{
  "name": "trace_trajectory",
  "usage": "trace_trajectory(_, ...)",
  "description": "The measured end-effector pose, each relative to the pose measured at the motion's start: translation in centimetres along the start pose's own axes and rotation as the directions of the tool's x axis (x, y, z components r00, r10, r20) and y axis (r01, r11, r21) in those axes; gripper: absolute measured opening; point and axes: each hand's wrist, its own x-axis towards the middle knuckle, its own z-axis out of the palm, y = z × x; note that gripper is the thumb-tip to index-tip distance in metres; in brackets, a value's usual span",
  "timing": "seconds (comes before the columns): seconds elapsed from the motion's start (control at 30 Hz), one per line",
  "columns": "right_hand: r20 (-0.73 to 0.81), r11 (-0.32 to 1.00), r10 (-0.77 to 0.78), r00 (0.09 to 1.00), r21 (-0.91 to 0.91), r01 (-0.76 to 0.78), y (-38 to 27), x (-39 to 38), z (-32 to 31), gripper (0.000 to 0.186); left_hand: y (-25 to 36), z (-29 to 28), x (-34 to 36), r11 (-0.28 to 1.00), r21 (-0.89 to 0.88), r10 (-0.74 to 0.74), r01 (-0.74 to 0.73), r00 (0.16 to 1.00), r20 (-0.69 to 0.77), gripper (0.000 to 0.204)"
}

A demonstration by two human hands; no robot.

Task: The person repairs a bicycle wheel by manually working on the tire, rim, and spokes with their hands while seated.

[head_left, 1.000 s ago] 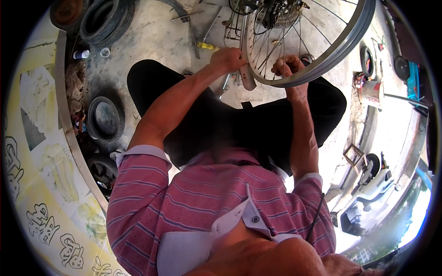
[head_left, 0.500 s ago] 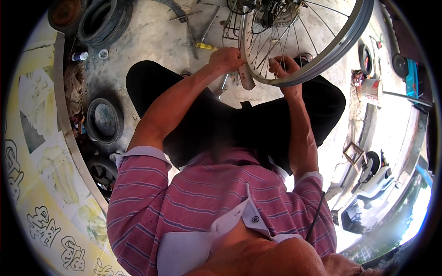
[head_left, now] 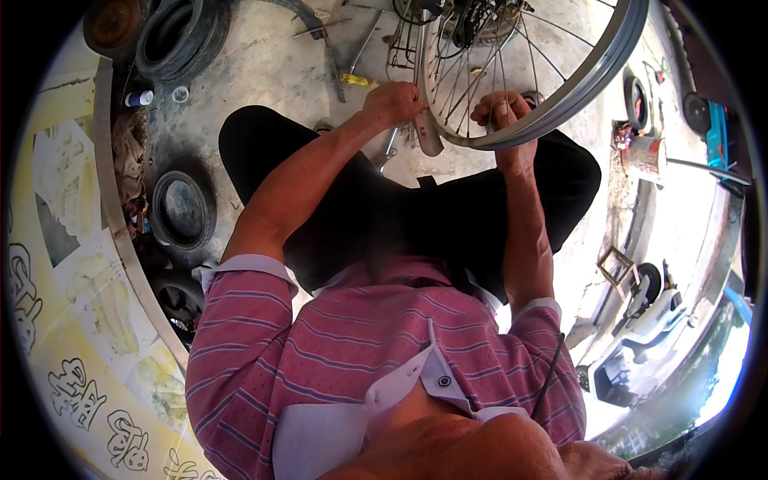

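A bicycle wheel with a bare silver rim (head_left: 578, 102) and thin spokes stands in front of me at the upper right. My left hand (head_left: 394, 104) is closed in a fist at the rim's left side, beside a flat metal strip (head_left: 429, 138). Whatever its fingers grip is hidden. Inside the rim's near edge, among the spokes, is my right hand (head_left: 504, 112), its fingers curled in and the thumb laid against them. Anything pinched there is too small to make out. The sprockets and chain parts (head_left: 472, 28) sit near the hub.
A yellow-handled tool (head_left: 354, 80) and metal rods lie on the concrete floor beyond my left hand. Old tyres (head_left: 182, 208) are stacked along the left wall, with a small white bottle (head_left: 139, 98). To the right are a bucket (head_left: 645, 160), a wooden frame (head_left: 616, 268) and a scooter (head_left: 652, 320).
My right hand has shifted slightly, and its fingers have curled inward with the thumb on top. The wheel has turned a little, its spokes now lying differently. My left hand has stayed in place.
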Motion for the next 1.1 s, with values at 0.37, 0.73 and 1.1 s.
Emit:
trace_trajectory(0.37,0.059,0.995,0.053,0.997,-0.088,-0.048,0.5,-0.2,0.1,0.024,-0.3,0.4,-0.1,0.998,-0.045,0.036,-0.04,0.997,-0.069,0.041)
trace_trajectory(0.73,-0.102,0.887,0.172,0.98,-0.417,-0.199,2.8,0.1,-0.8,0.034,0.2,0.1,-0.1,0.998,-0.034,0.045,-0.048,0.997,-0.07,0.04)
trace_trajectory(1.1,-0.049,0.993,-0.035,0.998,-0.117,0.029,-0.9,-0.1,0.4,0.034,-0.3,0.1,-0.1,0.997,-0.056,0.042,-0.045,0.998,-0.053,0.041)
